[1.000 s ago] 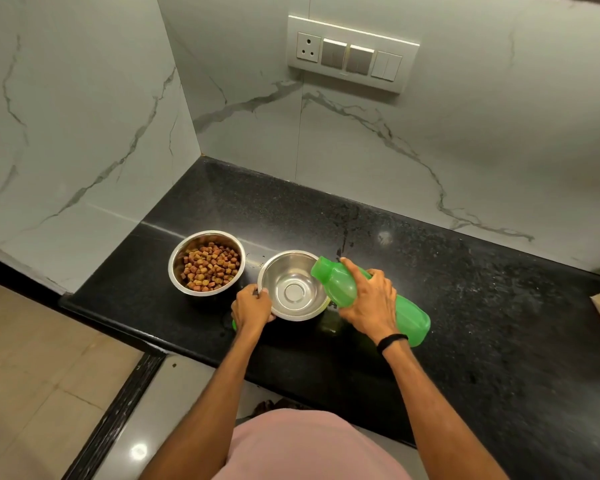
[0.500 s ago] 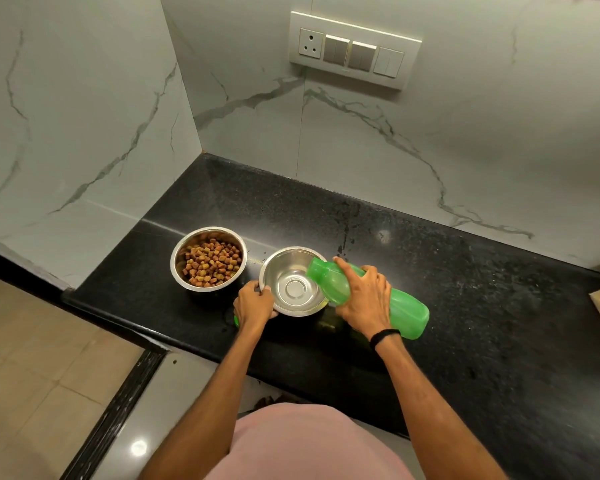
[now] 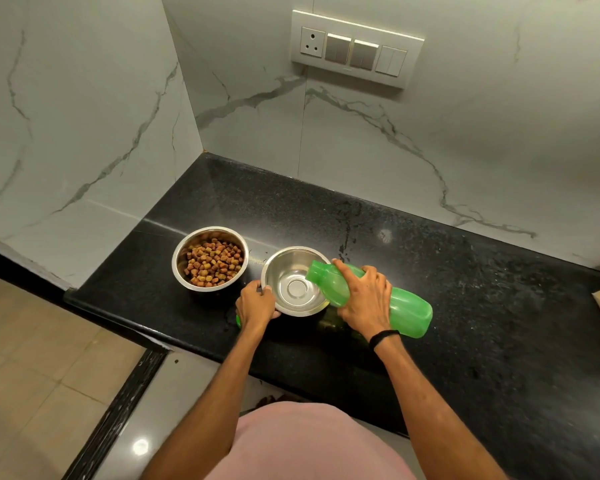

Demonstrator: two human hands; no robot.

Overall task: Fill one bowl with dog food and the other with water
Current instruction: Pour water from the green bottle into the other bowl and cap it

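Two steel bowls are set just beside each other near the front edge of the black tabletop (image 3: 465,306), with a narrow gap between them; the left bowl (image 3: 182,271) is partly filled with brown dog food (image 3: 213,263); the bare, shiny bottom of the right bowl (image 3: 281,268) is shown. The right bowl is held at its near left rim by the left grip (image 3: 257,304), a bare hand whose fingers are curled round the edge; a small green piece (image 3: 238,320) is seen under that hand, and what it is cannot be told. A green plastic bottle (image 3: 409,313) is clasped round its upper body by the right grip (image 3: 364,299), fingers wrapped over the top and the thumb stretched toward the neck; the bottle is tilted, its base raised to the right and its uncapped mouth lowered over the right side of the right bowl, just inside the rim. A black band (image 3: 383,336) is worn on the right wrist. White veined marble is seen on the walls behind and to the left; a switch panel (image 3: 355,50) with one socket is mounted on the back wall. A pink garment (image 3: 309,441) is seen at the bottom edge, and beige floor tiles (image 3: 32,375) at the lower left.
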